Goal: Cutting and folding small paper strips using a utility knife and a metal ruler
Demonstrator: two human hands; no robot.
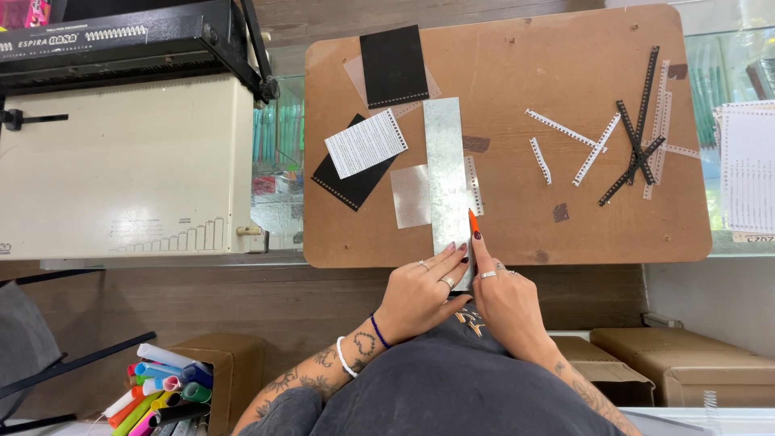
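Observation:
A long metal ruler (446, 165) lies lengthwise on a brown board (533, 145), over a clear plastic sheet (410, 196) with a punched edge. My left hand (421, 292) presses flat on the ruler's near end. My right hand (500, 295) grips an orange cutter (473, 222), its tip against the ruler's right edge. Beside the ruler lie a black punched cover (392, 64), a white printed sheet (366, 143) and another black cover (349, 184).
Cut punched strips, white (565, 129) and black (638, 137), lie scattered on the board's right side. A beige binding machine (121, 161) stands at left. Coloured markers (165, 396) sit in a box at lower left. Printed sheets (747, 169) rest at the right edge.

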